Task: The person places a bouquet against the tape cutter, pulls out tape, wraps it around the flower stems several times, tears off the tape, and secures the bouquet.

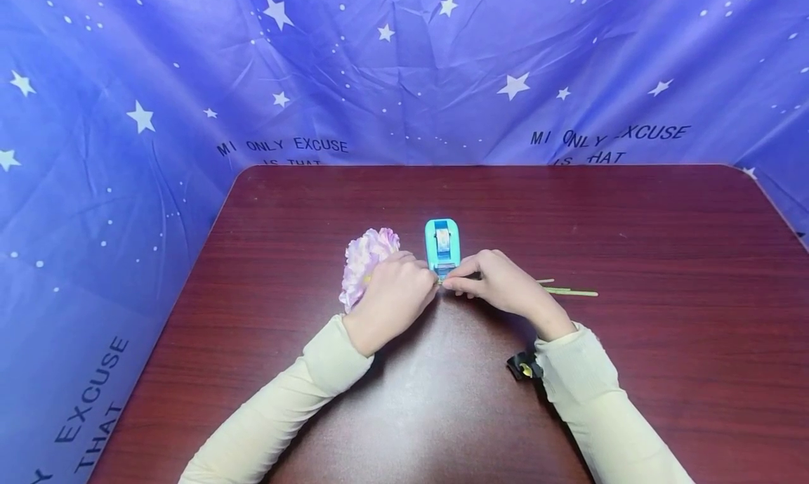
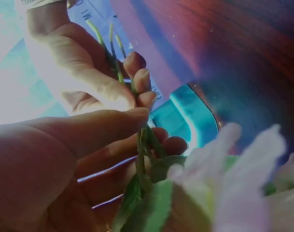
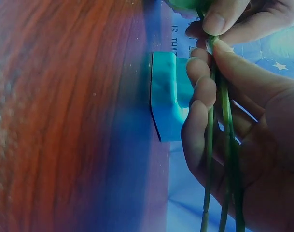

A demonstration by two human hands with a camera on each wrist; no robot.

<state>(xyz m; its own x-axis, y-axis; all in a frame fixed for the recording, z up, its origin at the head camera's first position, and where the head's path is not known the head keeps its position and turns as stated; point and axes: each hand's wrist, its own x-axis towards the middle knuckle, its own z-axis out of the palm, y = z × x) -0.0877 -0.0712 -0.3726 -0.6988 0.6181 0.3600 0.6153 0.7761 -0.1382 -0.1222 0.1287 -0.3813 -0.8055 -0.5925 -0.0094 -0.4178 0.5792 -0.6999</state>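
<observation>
Pink-lilac flowers [image 1: 360, 259] with green leaves [image 2: 154, 208] lie beyond my left hand [image 1: 398, 294], partly hidden by it. The thumb and fingers of that hand pinch the bunched stems just below the leaves. Right beside it, my right hand [image 1: 505, 284] pinches the same bundle between thumb and fingertips. Several green stems [image 3: 227, 125] run across the right palm, and their ends [image 1: 571, 292] stick out past the hand. A small shiny piece [image 3: 209, 46] shows on the stems between the two thumbs. Directly behind the fingertips stands a turquoise tape dispenser [image 1: 431, 245] with a roll in it.
A small black object [image 1: 521, 367] with a yellow spot shows beside the right cuff. The dark red wooden table [image 1: 663, 259] reaches back to a blue-purple curtain [image 1: 392, 69] with white stars and lettering, which also hangs along the left.
</observation>
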